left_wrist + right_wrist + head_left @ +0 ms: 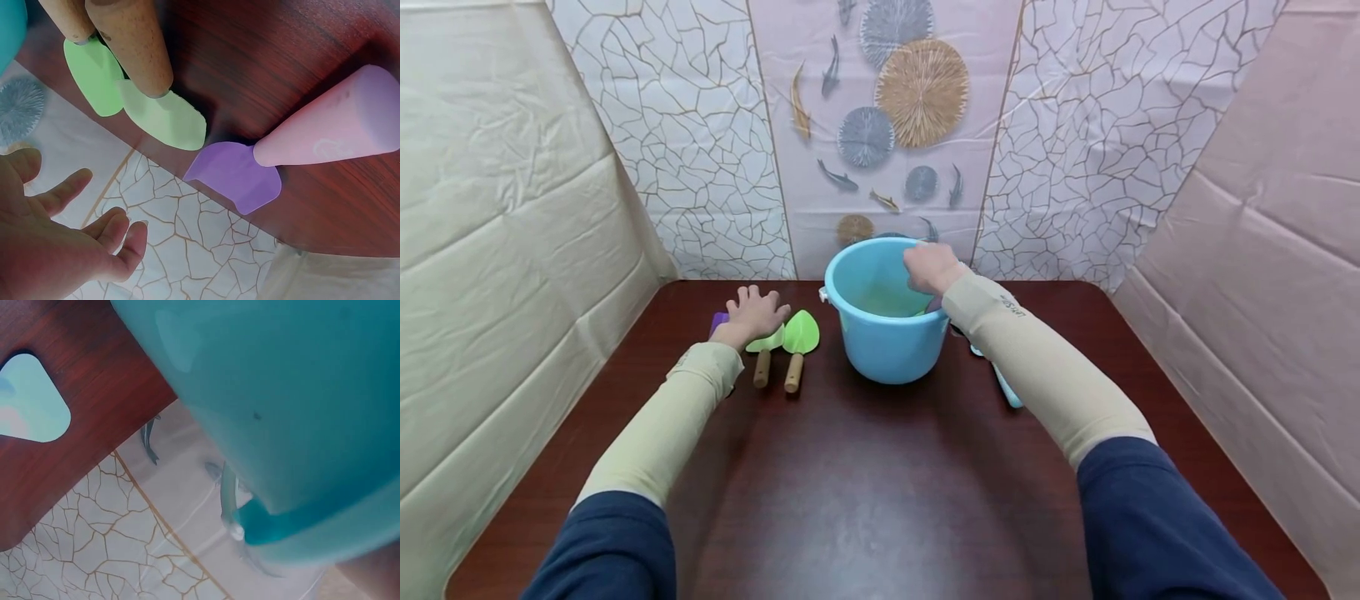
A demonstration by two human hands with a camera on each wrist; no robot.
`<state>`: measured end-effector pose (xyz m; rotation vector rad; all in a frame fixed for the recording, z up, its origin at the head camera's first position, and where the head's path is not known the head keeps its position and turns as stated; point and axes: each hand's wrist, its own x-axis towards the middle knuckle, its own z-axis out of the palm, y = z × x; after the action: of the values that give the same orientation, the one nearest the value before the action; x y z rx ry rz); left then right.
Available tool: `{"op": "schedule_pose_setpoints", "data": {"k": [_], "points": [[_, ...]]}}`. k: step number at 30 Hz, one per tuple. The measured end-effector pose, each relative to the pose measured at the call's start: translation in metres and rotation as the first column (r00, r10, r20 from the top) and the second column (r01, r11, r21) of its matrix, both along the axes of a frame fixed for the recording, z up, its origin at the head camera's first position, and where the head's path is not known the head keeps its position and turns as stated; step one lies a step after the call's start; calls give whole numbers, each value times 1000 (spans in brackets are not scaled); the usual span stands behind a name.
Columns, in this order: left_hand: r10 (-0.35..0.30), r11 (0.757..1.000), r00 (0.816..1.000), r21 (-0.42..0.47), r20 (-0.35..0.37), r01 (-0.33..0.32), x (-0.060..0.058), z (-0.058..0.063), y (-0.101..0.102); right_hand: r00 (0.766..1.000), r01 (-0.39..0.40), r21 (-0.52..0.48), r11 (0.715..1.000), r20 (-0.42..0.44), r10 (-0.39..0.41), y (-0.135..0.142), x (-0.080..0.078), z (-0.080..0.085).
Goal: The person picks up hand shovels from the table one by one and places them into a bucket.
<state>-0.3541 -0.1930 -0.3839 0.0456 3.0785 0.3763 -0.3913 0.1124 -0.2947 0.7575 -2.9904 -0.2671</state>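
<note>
My left hand (754,317) hovers with spread fingers over the toy shovels left of the bucket, gripping nothing. Near it lie a purple shovel (231,175) with a pink handle, a pale green shovel (167,119) and a bright green shovel (801,332), the last two wooden-handled. A light blue bucket (891,350) stands upright at the table's far middle. At its right rim is my right hand (931,267), fingers curled and pointing inward; whatever they may hold is hidden. A small bright green bit shows inside the bucket, by the front rim. In the right wrist view, the bucket covers most of that hand.
Right of the bucket, partly under my right forearm, lies a light blue tool (1007,387). The dark red-brown table (865,483) ends at a patterned cloth backdrop (700,150). Plain cloth walls (497,250) flank both sides. A white handle joint (823,294) sticks out from the bucket's left rim.
</note>
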Motion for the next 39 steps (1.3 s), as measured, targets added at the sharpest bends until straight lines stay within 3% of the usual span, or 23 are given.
{"op": "schedule_pose_setpoints", "data": {"k": [4, 8, 16, 23, 28, 39], "points": [[3, 1000, 1000, 8, 0, -3, 2, -1, 0, 997, -49, -113, 992, -70, 41, 5, -3, 4], [19, 999, 1000, 33, -4, -19, 3, -2, -1, 988, -96, -247, 964, -142, 61, 14, -5, 7], [42, 999, 999, 27, -14, -42, 3, -4, -6, 965, -104, -399, 911, -261, -4, 39, -11, 9], [53, 999, 999, -3, -6, -53, 0, -9, -16, 943, -57, -449, 891, -316, -99, 65, -14, 4], [75, 997, 997, -15, -6, -75, 4, -13, -22, 931, -47, -474, 880, -341, -134, 81, -16, -4], [78, 997, 997, -23, -6, -78, 9, -23, -32, 926, -1, -484, 875, -331, -183, 105, -18, -26]]}}
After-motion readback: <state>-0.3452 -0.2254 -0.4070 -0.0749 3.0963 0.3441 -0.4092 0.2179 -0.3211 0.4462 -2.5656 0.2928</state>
